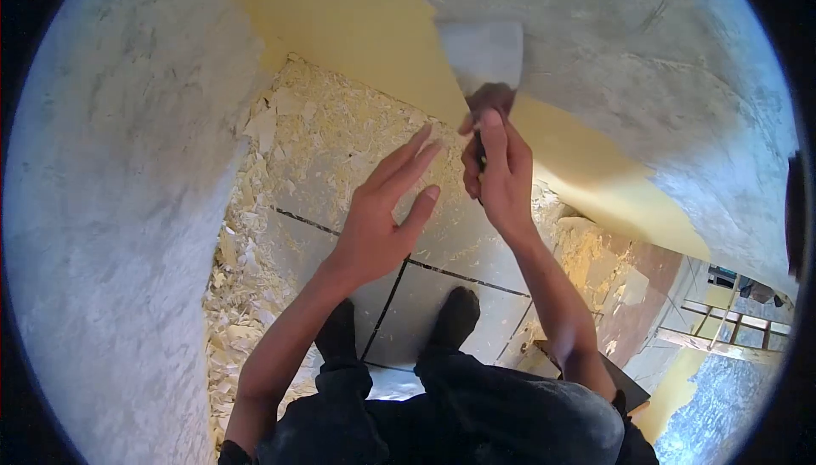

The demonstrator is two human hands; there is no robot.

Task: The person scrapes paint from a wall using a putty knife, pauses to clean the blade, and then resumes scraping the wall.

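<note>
A wide-bladed scraper (483, 50) is in my right hand (503, 167), whose fingers are wrapped round its dark handle. The blade points up and lies over the wall, where yellow paint (365, 19) borders bare grey plaster (595, 31). My left hand (384, 210) hangs over the floor to the left of the scraper, fingers apart and nothing in it. Whether the blade touches the wall I cannot tell.
Pale paint flakes (327, 112) cover much of the tiled floor (310, 189) and heap along the left wall (127, 210). My dark-shod feet (455, 316) stand on the tiles. A ladder-like frame (735, 329) lies at the far right.
</note>
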